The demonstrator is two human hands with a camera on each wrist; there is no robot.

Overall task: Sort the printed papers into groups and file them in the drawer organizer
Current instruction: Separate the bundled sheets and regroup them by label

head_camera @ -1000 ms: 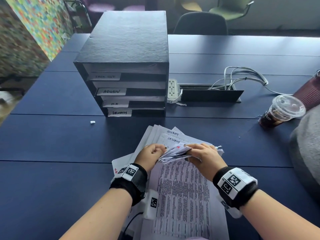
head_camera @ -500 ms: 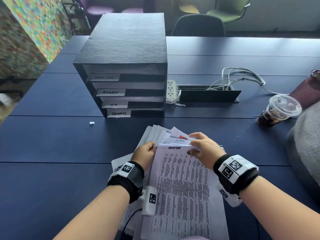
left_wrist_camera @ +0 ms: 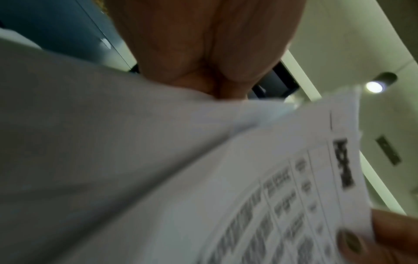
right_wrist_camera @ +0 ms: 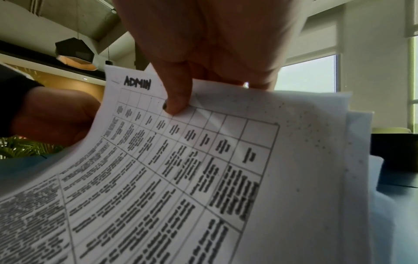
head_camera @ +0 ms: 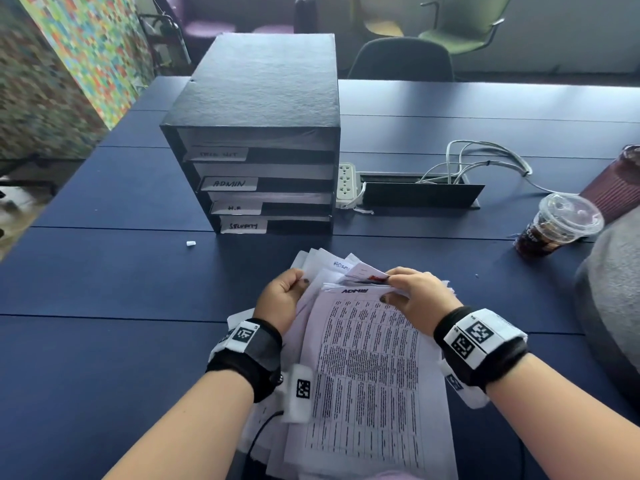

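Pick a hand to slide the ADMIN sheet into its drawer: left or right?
Right. The right hand already pinches the ADMIN sheet at its top edge, thumb on the print. The left hand grips the remaining stack. The ADMIN slot lies straight ahead.

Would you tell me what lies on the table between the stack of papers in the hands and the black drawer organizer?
Only bare dark blue table between the white printed papers and black drawer organizer, per the head view.
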